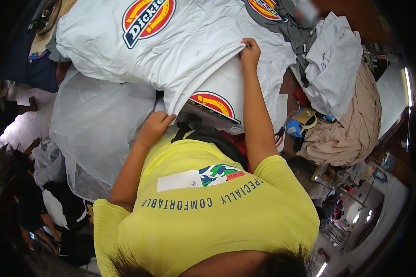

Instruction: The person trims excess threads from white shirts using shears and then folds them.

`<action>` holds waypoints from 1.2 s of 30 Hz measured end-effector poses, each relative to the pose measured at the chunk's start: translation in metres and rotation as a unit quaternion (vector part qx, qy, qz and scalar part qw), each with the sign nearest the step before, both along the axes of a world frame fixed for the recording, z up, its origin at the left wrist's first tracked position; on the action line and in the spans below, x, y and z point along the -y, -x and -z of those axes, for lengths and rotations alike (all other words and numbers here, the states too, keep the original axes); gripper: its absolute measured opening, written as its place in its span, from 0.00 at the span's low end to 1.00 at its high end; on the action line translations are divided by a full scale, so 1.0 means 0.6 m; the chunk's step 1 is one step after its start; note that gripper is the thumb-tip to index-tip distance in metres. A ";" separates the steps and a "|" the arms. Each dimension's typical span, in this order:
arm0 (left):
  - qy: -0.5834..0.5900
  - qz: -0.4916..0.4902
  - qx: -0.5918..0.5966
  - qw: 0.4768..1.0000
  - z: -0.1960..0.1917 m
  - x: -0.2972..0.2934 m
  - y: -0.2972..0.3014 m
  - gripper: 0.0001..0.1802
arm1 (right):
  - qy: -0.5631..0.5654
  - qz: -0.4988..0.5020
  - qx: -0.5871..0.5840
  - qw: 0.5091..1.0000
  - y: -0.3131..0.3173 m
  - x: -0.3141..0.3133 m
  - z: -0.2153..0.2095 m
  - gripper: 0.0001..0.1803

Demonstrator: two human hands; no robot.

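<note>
Cluttered workroom (351, 198): one white shirt (185, 57) is pinched at its edge by two closed hands, left hand (155, 128) and right hand (250, 56).

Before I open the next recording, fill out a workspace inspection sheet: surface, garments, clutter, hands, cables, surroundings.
Surface: brown tabletop, mostly covered.
Garments: white garment, one edge drawn straight; printed emblem showing beneath.
Clutter: scissors, tape roll and beige cloth at right; translucent plastic bag at left.
Hands: left hand and right hand each pinch that edge.
Cables: nothing seen.
Surroundings: light tube at far right; part of another person at far left.
</note>
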State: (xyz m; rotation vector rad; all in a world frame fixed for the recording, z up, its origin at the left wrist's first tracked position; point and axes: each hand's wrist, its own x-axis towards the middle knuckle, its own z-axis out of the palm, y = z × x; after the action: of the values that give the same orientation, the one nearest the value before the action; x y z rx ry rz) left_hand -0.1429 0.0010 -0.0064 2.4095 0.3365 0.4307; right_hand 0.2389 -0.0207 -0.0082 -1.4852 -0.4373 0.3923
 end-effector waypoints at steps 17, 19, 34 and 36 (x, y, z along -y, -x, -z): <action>0.001 0.036 -0.012 0.999 0.021 0.032 0.014 0.10 | -0.138 0.001 -0.157 0.978 0.001 0.040 0.029 0.13; 0.010 0.037 -0.006 0.999 0.017 0.033 0.012 0.10 | -0.134 -0.012 -0.146 0.980 -0.005 0.044 0.032 0.13; 0.004 0.017 -0.009 1.000 0.018 0.032 0.009 0.08 | -0.152 0.021 -0.179 0.972 0.005 0.038 0.020 0.15; 0.042 0.003 -0.011 0.999 0.010 0.027 0.007 0.08 | -0.144 0.002 -0.173 0.974 -0.001 0.043 0.026 0.14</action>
State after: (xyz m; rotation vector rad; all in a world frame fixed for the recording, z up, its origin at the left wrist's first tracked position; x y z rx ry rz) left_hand -0.1472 -0.0153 -0.0126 2.3351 0.3509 0.3796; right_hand 0.2393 -0.0463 -0.0241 -1.1073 -0.2013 0.5498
